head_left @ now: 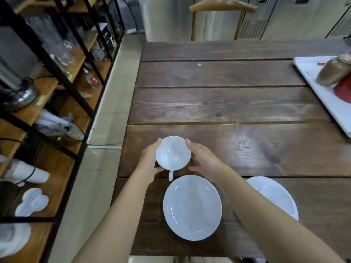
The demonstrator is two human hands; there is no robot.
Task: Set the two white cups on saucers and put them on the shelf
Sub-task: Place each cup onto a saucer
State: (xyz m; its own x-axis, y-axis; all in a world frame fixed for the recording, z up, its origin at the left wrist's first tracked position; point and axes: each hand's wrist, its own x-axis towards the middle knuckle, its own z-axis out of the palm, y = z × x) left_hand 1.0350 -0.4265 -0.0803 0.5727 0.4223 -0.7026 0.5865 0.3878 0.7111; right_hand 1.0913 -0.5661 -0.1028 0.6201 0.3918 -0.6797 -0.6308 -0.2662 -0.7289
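Nearest, an empty saucer is seen on the wooden table, with a second saucer just to its right, partly hidden by the right forearm. Beyond them, a white cup is cradled between the left hand and right hand, fingers spread open against its sides, handle turned toward the near saucer. A shelf is seen at far left.

Counts on table: 1 cup, 2 saucers, 1 tray.
One white cup was in view; two white saucers, near one and right one partly behind an arm; two hands, left hand, right hand; one white tray; one wooden chair.
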